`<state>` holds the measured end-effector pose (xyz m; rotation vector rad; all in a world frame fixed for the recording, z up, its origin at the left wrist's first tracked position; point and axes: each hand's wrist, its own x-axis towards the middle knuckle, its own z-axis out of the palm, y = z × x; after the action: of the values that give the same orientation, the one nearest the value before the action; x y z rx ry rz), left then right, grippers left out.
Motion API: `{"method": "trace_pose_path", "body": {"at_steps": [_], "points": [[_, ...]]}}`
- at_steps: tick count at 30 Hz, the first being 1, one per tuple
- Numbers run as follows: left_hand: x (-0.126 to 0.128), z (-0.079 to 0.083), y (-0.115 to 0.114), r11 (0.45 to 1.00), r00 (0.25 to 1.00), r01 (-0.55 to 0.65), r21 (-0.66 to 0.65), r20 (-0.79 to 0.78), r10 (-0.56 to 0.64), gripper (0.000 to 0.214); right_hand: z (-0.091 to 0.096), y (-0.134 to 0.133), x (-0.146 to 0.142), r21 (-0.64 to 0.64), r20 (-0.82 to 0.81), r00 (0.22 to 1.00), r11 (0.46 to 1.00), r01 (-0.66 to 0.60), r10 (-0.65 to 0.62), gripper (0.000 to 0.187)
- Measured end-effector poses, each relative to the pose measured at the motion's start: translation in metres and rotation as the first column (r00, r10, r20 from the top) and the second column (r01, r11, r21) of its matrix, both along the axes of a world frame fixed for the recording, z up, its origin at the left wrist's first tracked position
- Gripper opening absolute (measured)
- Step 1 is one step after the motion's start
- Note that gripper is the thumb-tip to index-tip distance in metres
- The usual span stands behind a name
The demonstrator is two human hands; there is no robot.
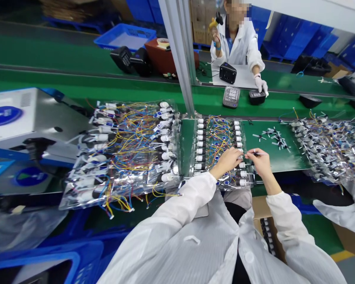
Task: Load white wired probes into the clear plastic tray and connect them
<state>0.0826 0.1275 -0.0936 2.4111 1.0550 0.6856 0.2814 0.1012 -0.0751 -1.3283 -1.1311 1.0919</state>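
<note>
Fingers [252, 154] of my right hand [262, 162] are pinched closed on a slim black part [258, 153]. My left hand [226, 161] lies curled on a clear bag of wired plugs [217, 138], though I can't tell whether it grips the bag or only rests there. Both hands sit close together, just above the bag's nearer plugs, and the bag lies flat on the green counter [284, 161].

From my head camera, the black part looks light and small, easy to drop, so I'd pinch it by its shaft. The bag should feel light, soft and slippery, with springy wires inside; the stiff plug bodies seem the safest place to hold. White-and-black plugs line both long sides, with yellow, blue and red wires tangled between them.

Loose black parts [273, 136] lie scattered to the right. A larger bag of plugs [121, 154] sits to the left, beside a grey machine [26, 118]. Across the counter, a co-worker's gloved hand [260, 85] rests on a black case [256, 96].
</note>
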Motion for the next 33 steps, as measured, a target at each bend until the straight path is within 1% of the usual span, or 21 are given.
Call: {"method": "trace_pose_path", "body": {"at_steps": [2,5,7,11,14,19,23,29,33], "points": [[0.000,-0.001,0.001,1.000,1.000,-0.004,-0.020,0.029,0.004,0.029,-0.007,0.000,0.005,0.047,0.117,0.993,0.999,0.028,-0.033,0.029],[0.000,-0.004,0.002,0.999,0.998,-0.020,-0.042,0.061,0.023,0.031,-0.019,-0.001,0.009,0.122,0.335,0.939,0.992,0.031,-0.071,0.027],[0.000,-0.006,0.002,0.998,0.996,-0.033,-0.053,0.078,0.037,0.031,-0.027,-0.003,0.008,0.124,0.401,0.914,0.992,0.017,-0.066,0.026],[0.000,-0.008,0.002,0.997,0.993,-0.038,-0.071,0.110,0.046,0.032,-0.041,-0.005,0.003,0.107,0.355,0.931,0.993,0.053,-0.088,0.026],[0.000,-0.009,0.003,0.996,0.990,-0.034,-0.085,0.133,0.045,0.031,-0.048,-0.005,0.002,0.103,0.319,0.940,0.991,0.090,-0.118,0.026],[0.000,-0.010,0.003,0.994,0.987,-0.039,-0.099,0.150,0.053,0.032,-0.050,-0.004,0.003,0.049,0.167,0.980,0.994,0.099,-0.106,0.028],[0.000,-0.011,0.004,0.993,0.985,-0.036,-0.116,0.166,0.055,0.031,-0.049,-0.004,0.002,0.022,0.112,0.990,0.996,0.082,-0.084,0.030],[0.001,-0.012,0.005,0.993,0.980,-0.021,-0.117,0.196,0.044,0.028,-0.047,-0.002,0.000,0.003,0.085,0.994,0.998,0.065,-0.065,0.034],[0.003,-0.013,0.006,0.994,0.979,-0.008,-0.105,0.201,0.029,0.026,-0.048,-0.002,-0.001,0.006,0.151,0.987,0.998,0.055,-0.055,0.034]]}}
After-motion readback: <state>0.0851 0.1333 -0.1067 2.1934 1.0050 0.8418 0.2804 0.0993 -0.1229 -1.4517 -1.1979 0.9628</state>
